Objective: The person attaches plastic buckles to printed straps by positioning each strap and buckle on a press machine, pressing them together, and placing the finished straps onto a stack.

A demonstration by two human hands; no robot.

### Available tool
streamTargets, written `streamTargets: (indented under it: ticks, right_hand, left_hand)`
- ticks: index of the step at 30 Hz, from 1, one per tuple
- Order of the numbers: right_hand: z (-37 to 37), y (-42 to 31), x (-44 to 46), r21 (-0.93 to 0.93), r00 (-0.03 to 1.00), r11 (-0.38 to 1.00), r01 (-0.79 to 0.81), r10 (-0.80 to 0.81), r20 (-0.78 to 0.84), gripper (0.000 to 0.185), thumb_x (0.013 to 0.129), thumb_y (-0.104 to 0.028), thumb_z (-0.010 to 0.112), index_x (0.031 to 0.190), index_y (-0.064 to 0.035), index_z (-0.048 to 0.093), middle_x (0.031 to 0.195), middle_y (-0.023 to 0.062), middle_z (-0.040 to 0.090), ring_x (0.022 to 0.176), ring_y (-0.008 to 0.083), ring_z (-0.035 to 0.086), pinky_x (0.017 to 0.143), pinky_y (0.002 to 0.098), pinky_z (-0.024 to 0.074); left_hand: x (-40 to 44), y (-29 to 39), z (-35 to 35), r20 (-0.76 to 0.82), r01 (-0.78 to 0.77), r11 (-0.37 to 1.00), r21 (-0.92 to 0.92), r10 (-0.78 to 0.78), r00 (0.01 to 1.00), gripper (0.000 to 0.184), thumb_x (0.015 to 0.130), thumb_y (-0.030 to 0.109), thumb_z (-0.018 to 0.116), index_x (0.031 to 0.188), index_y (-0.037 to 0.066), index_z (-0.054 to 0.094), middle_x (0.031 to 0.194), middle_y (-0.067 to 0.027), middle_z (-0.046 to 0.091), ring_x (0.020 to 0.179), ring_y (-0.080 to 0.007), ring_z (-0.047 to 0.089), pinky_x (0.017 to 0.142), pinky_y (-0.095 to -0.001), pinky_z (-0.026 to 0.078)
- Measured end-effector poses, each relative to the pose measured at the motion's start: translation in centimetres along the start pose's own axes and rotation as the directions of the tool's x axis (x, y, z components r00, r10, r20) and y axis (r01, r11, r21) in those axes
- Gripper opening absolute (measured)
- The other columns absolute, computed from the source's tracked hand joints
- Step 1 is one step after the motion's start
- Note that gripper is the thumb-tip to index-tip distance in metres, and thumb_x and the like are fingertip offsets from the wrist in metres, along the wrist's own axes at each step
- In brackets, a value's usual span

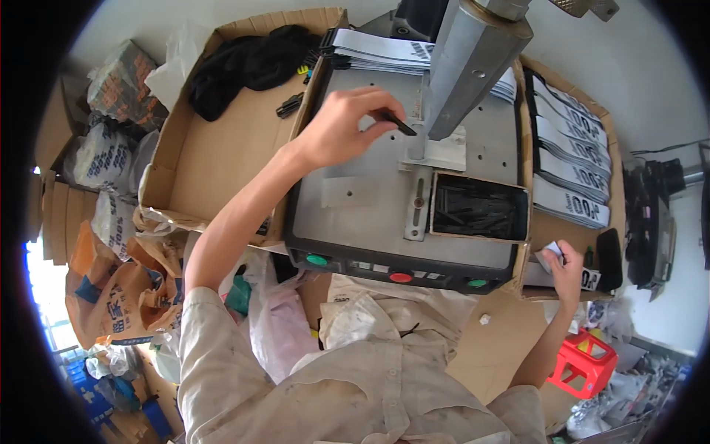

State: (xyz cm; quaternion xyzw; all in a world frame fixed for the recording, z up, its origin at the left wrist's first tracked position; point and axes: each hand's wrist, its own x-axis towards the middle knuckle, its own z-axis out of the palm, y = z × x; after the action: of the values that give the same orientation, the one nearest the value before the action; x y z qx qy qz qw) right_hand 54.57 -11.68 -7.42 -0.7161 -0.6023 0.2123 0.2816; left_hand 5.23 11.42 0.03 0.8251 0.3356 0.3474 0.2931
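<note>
My left hand is raised over the left part of a machine's grey metal plate. Its fingers pinch a small dark strip, whose end points toward the metal post of the machine. Below the post, a metal fixture is fixed to the plate. An open box of black strips sits on the plate's right front part. At the right, my right hand is closed on a folded white piece over the near end of a cardboard box.
Printed white strips lie stacked in the right box, and more strips lie behind the plate. A left carton holds black cloth. Green buttons and a red button line the machine's front. A red stool stands lower right.
</note>
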Motion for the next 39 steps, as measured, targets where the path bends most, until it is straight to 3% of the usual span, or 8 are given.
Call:
streamTargets:
  ticks: [2,5,10,15,20,24,26,39]
  right_hand:
    - [-0.8,-1.0,-0.4,0.047,0.991,0.990,-0.134,0.134,-0.004,0.018,0.087,-0.010,0.079,0.088,0.0004,0.065,0.072,0.0010,0.054,0.069,0.0098,0.046,0.062,0.0285,0.0393]
    - [-1.8,2.1,-2.4,0.176,0.932,0.978,0.115,-0.045,-0.360,0.013,0.091,-0.010,0.074,0.090,-0.0006,0.065,0.077,-0.0018,0.057,0.072,0.0053,0.048,0.061,0.0252,0.0381]
    - [-8.5,-9.4,-0.3,0.846,0.885,0.275,0.456,-0.044,-0.463,0.046,0.108,-0.044,0.054,0.081,-0.0101,0.038,0.069,-0.0016,0.030,0.062,0.0131,0.029,0.061,0.0311,0.0248]
    - [-13.1,-13.0,2.5,0.706,0.794,0.404,0.582,-0.097,-0.600,0.026,0.103,-0.021,0.049,0.084,-0.0061,0.042,0.075,0.0026,0.030,0.070,0.0142,0.029,0.068,0.0333,0.0258]
    - [-11.0,-18.6,7.4,0.505,0.676,0.542,0.672,-0.171,-0.716,0.033,0.097,-0.021,0.056,0.110,0.0098,0.056,0.098,0.0193,0.059,0.094,0.0218,0.055,0.086,0.0338,0.0431]
    - [-3.7,-20.7,12.8,0.327,0.938,0.880,0.345,-0.321,-0.127,0.035,0.102,-0.025,0.067,0.124,0.0021,0.065,0.101,0.0077,0.069,0.090,0.0108,0.060,0.074,0.0265,0.0474]
    - [1.4,-21.1,15.9,0.271,0.870,0.914,0.301,-0.380,0.314,0.027,0.102,-0.024,0.070,0.119,-0.0028,0.069,0.094,-0.0001,0.070,0.083,0.0059,0.058,0.070,0.0241,0.0452]
    - [12.5,-21.7,15.9,0.150,0.870,0.901,0.407,-0.432,0.235,0.023,0.098,-0.017,0.075,0.114,-0.0012,0.070,0.093,0.0161,0.074,0.083,0.0296,0.069,0.078,0.0398,0.0534]
  left_hand:
    - [0.9,-1.6,1.9,0.112,-0.085,0.996,-0.027,0.087,0.990,0.021,0.086,-0.004,0.078,0.105,0.001,0.072,0.105,-0.0115,0.073,0.095,-0.0264,0.073,0.089,-0.0380,0.058]
    - [0.7,-3.0,3.2,0.069,-0.135,0.991,-0.021,0.136,0.988,0.019,0.085,0.000,0.080,0.103,0.003,0.072,0.104,-0.0107,0.073,0.102,-0.0304,0.069,0.092,-0.0411,0.055]
    - [0.5,-3.7,2.7,0.088,-0.403,0.853,0.331,0.397,0.914,0.028,0.077,-0.004,0.079,0.102,0.008,0.074,0.105,-0.0051,0.073,0.114,-0.0255,0.063,0.100,-0.0417,0.049]
    - [0.2,-3.8,2.5,0.083,-0.377,0.847,0.374,0.374,0.924,0.042,0.075,-0.013,0.070,0.109,0.010,0.074,0.132,-0.0077,0.060,0.114,-0.0302,0.060,0.096,-0.0436,0.052]
    - [-0.3,-4.2,2.6,0.149,-0.319,0.912,0.259,0.289,0.946,0.052,0.072,-0.015,0.065,0.116,0.011,0.072,0.131,-0.0088,0.061,0.117,-0.0317,0.060,0.097,-0.0426,0.053]
    - [-0.1,-4.1,2.3,0.230,-0.416,0.879,0.232,0.366,0.902,0.054,0.071,-0.017,0.061,0.117,0.009,0.071,0.127,-0.0090,0.064,0.121,-0.0323,0.061,0.106,-0.0450,0.049]
    - [-0.2,-3.5,2.1,0.245,-0.412,0.889,0.202,0.361,0.900,0.052,0.071,-0.016,0.061,0.116,0.008,0.072,0.126,-0.0089,0.065,0.122,-0.0322,0.061,0.108,-0.0456,0.047]
    - [-0.5,-3.6,3.2,0.195,-0.442,0.875,0.200,0.406,0.893,0.044,0.075,-0.010,0.068,0.113,0.008,0.078,0.119,-0.0069,0.068,0.118,-0.0288,0.062,0.104,-0.0440,0.047]
